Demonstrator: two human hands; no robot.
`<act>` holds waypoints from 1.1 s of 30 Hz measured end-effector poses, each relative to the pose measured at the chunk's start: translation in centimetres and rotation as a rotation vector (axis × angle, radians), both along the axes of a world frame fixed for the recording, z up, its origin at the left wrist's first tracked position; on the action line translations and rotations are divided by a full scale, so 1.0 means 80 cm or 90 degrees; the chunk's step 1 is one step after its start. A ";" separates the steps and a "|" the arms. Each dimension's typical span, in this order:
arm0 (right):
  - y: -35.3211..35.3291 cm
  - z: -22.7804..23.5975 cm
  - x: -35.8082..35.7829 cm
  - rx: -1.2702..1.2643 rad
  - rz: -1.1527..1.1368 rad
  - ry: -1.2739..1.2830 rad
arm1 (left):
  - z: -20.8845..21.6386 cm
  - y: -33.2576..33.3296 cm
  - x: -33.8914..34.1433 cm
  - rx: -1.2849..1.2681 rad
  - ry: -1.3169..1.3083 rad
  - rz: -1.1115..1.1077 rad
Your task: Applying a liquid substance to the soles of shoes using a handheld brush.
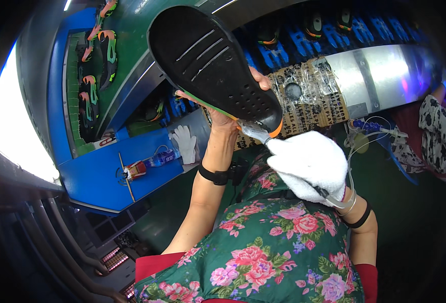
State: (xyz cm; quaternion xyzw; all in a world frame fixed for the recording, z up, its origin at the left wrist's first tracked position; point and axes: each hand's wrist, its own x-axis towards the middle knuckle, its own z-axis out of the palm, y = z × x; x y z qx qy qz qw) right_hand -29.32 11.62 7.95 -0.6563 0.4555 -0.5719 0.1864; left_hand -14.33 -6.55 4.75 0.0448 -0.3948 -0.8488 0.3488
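Observation:
A black shoe sole [198, 55] with small holes, three slots and an orange-green rim is tilted up in front of me. My bare left hand [222, 120] is closed around its sides, a thumb or finger showing at the right edge. In a white glove, my right hand [311, 164] is closed on a brush [256, 132]. The pale brush tip touches the rim at the sole's lower end. Behind the glove the brush's dark rear end joins a clear hose [341, 204]. The glove hides most of the brush handle.
Blue racks [301, 48] with dark shoes run behind a metal ledge [354, 76] partly covered by taped cardboard [309, 91]. More shoes [107, 58] stand at left. A blue table [92, 177] bears a white glove [185, 144] and a bottle [162, 158]. Patterned fabric [435, 131] hangs at right.

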 end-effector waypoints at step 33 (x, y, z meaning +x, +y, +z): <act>0.025 0.005 -0.002 -0.008 0.016 -0.055 | -0.015 0.011 -0.009 -0.087 -0.001 -0.051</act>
